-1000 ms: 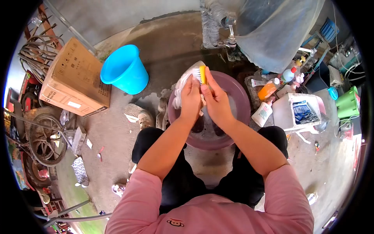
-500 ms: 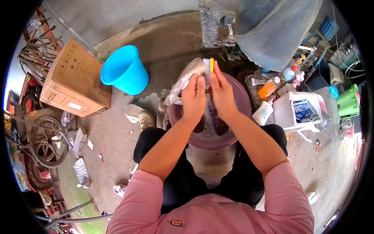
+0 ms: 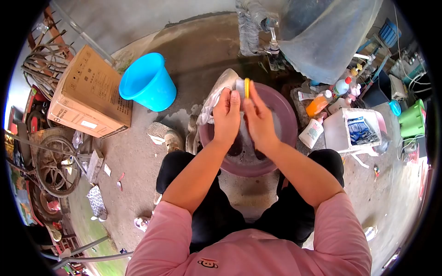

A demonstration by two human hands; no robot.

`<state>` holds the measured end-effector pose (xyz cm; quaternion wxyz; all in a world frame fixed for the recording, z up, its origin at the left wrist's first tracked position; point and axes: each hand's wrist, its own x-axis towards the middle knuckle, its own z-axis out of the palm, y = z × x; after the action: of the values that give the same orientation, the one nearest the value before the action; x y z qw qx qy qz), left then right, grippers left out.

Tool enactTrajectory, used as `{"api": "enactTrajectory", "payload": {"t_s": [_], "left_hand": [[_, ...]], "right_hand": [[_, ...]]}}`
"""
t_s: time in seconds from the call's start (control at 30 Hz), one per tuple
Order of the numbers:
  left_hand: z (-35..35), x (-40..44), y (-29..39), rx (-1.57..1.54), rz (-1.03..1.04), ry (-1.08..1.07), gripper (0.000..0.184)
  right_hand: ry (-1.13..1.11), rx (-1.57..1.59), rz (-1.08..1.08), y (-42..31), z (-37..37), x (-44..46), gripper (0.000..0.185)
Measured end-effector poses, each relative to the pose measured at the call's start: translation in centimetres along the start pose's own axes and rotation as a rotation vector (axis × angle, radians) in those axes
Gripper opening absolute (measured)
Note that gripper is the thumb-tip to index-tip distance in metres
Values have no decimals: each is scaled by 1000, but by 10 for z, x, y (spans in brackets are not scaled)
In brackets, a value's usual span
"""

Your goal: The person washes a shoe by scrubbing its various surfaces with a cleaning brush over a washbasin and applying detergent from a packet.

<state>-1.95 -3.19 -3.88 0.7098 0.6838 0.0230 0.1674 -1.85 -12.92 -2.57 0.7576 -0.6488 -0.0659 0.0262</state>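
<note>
My left hand (image 3: 227, 117) is closed on a whitish shoe (image 3: 216, 92), held tilted over the left side of a mauve basin (image 3: 287, 122). In my right hand (image 3: 260, 119) is a yellow-backed brush (image 3: 247, 88), its pale bristles facing left toward the shoe. The hands are close together, and the fingers partly hide how the shoe and brush meet. Below them, the basin holds sudsy water (image 3: 248, 158) with dark objects in it that I cannot make out.
A blue bucket (image 3: 149, 85) and a cardboard box (image 3: 90, 96) stand at the left, near a pair of shoes (image 3: 172, 140). At the right are an orange bottle (image 3: 316, 106), a white bottle (image 3: 311, 133) and a white foam box (image 3: 335, 133). A wrapped pipe (image 3: 248, 32) rises ahead.
Both hands have shifted slightly and the shoe has changed its tilt. The brush moved up and right, then came back down a little and left.
</note>
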Motion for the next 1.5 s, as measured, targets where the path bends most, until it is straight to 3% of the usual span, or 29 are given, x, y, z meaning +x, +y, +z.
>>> {"api": "enactTrajectory", "payload": {"t_s": [0.03,0.1,0.27,0.33,0.37,0.5,0.53,0.57,0.63,0.7,0.77,0.83,0.87,0.9,1.0,1.03,1.1,1.3,1.43,1.5], "left_hand": [[1,-3,3,46,-17,-14,25],[11,-13,11,175,30,-52,26],[11,-10,9,158,29,-14,30],[8,0,17,-51,55,19,26],[7,4,20,-212,41,25,25],[12,-6,14,-169,-19,4,23],[13,-11,14,-28,-30,-30,23],[15,-14,17,-72,-96,-76,23],[16,-12,16,-75,-21,-69,24],[11,-3,21,-263,-111,-35,27],[9,0,10,-203,-92,-2,29],[11,-4,-2,-69,-2,-11,29],[12,-8,-2,-42,-71,-46,29],[11,-11,0,-76,-88,-33,29],[2,-5,7,-118,-137,-23,31],[2,-1,10,-149,-148,-3,31],[4,0,13,-212,-172,45,33],[7,0,6,-291,-177,-37,36],[3,0,13,-292,-184,-6,36],[1,-2,10,-266,-144,-2,35]], "right_hand": [[26,-36,-77,-1,-2,6,47],[14,315,45,-11,-9,25,46],[51,270,95,-8,-11,14,46],[-40,6,74,-4,-4,-8,46],[-111,34,138,-7,4,-17,46],[-15,139,-52,-6,-3,16,47],[28,243,-2,-8,-6,25,47],[38,278,54,-10,-9,25,47],[45,329,63,-6,-11,23,47],[-11,68,9,0,-5,7,48],[-63,-103,-74,6,0,-3,49],[6,26,-114,-5,-3,23,48],[-17,306,50,-14,-9,34,48],[1,322,133,-24,-12,34,47],[9,-96,-191,-3,-3,11,48],[-34,-75,-230,9,5,6,49],[-126,-71,-106,7,2,9,49],[-15,236,135,-3,-4,33,47],[-117,14,32,7,-1,8,46],[-142,63,56,6,-1,13,45]]}}
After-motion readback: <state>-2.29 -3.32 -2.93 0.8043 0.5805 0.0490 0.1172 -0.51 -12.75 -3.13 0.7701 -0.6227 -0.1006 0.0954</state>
